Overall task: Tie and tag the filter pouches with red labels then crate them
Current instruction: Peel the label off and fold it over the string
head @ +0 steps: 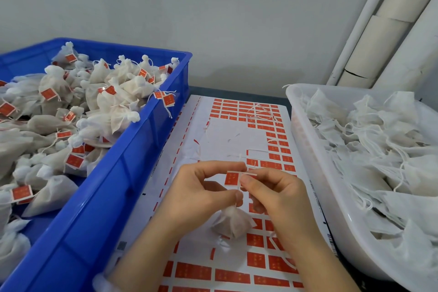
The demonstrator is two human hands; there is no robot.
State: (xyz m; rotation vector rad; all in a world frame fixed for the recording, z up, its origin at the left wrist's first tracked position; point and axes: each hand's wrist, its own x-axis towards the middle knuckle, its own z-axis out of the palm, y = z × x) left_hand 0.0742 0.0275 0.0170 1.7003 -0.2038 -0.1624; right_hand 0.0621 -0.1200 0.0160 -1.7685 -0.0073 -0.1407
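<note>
Crate (132,173) full of tagged pouches (113,102) sits left, label sheet (227,140) in the middle on the table (237,90), tub (312,163) of loose pouches (379,149) on the right.

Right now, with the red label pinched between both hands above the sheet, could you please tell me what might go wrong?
The small red paper label is pinched between the left hand and right hand; it might fold crooked. The filled white fabric pouch dangles beneath the fingertips, so it could slip down. Loose white string scraps lie on the white label sheet and might snag peeled labels.
</note>
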